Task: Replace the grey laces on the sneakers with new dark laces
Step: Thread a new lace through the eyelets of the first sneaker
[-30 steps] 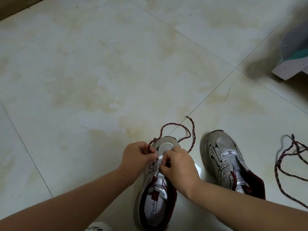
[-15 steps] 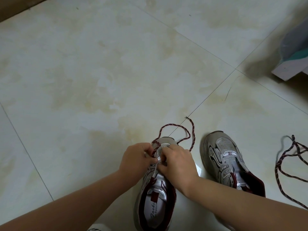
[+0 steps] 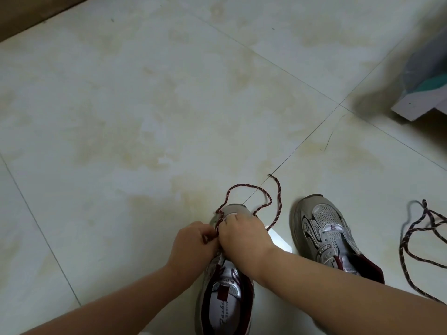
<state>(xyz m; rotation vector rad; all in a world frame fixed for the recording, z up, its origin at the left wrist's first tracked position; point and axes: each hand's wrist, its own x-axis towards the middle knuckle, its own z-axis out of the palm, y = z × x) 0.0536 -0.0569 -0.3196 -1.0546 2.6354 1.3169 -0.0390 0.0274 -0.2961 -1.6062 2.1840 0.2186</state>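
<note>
The tiled floor [image 3: 145,117] filled nearly the whole view, and everything else is placed against the near sneaker [image 3: 225,298], the one of two sneakers under the hands. The second sneaker [image 3: 324,233] stood just to its right, toe pointing away, with no lace in it that could be seen. Far to the upper right of the near sneaker, at the frame edge, sat one white and teal box [image 3: 425,93].

Two dark red speckled laces were in view. One lace [image 3: 261,194] ran from the near sneaker's toe, looped over the floor beyond it and trailed down its right side. The spare lace [image 3: 416,238] lay loose on the floor well to the right, past the second sneaker.

Two bare forearms reached in from the bottom edge and met over the near sneaker's front. The right hand [image 3: 244,235] lay knuckles up across the toe, fingers curled down; what they gripped could not be told. The left hand [image 3: 191,245], touching it on the left, was curled with its fingertips pinching the lace.
</note>
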